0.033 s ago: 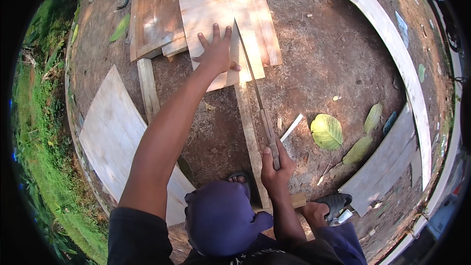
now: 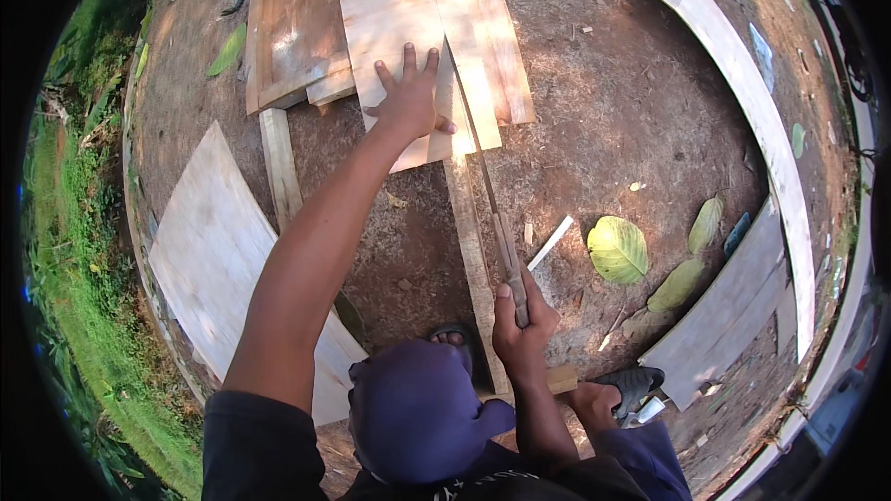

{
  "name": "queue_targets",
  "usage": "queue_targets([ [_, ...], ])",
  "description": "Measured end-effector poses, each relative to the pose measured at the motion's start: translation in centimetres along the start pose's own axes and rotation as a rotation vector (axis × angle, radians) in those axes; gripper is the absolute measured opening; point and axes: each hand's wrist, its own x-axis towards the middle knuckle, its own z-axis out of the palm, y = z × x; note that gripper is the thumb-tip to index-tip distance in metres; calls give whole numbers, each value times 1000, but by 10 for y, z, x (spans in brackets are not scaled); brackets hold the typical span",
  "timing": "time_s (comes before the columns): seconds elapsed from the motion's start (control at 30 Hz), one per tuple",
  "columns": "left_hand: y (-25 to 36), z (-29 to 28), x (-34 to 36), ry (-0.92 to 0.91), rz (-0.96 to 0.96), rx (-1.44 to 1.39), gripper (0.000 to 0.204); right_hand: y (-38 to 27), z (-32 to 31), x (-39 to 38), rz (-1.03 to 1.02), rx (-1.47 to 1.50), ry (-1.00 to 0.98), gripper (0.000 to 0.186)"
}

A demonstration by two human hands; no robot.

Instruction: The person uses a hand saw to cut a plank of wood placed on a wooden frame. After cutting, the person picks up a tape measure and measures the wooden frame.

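My left hand lies flat, fingers spread, on a pale plywood sheet on the bare earth. My right hand grips the handle of a long thin blade. The blade runs away from me and slightly left, along the right edge of the sheet, its tip just right of my left fingers. A narrow wooden strip lies under the blade, running toward my feet. A second pale strip lies on the sheet's right side.
A large plywood panel lies at the left, brown boards at the back left. A long white plank curves down the right. Yellow-green leaves and a small white stick lie nearby. My sandalled foot rests below; grass borders the left.
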Motion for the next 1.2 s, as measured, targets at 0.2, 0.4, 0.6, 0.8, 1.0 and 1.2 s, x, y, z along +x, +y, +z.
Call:
queue_targets([
  [0.2, 11, -10, 1, -28, -42, 15, 141, -7, 58, 84, 115, 25, -39, 40],
  [0.4, -2, -5, 6, -22, -34, -21, 141, -3, 21, 34, 106, 3, -64, 43],
  [0.6, -5, -1, 6, -4, -21, -21, 143, -13, 10, 19, 98, 28, -68, 40],
  [0.8, 1, -6, 7, -11, -10, -24, 143, 0, 70, 98, -88, 149, 98, 35],
  [1.0, -5, 3, 10, 3, -6, -38, 140, 8, -13, -12, 103, 34, -59, 40],
  [1.2, -2, 2, 16, -39, -97, -93, 134, -6, 41, 61, 116, 38, -51, 41],
])
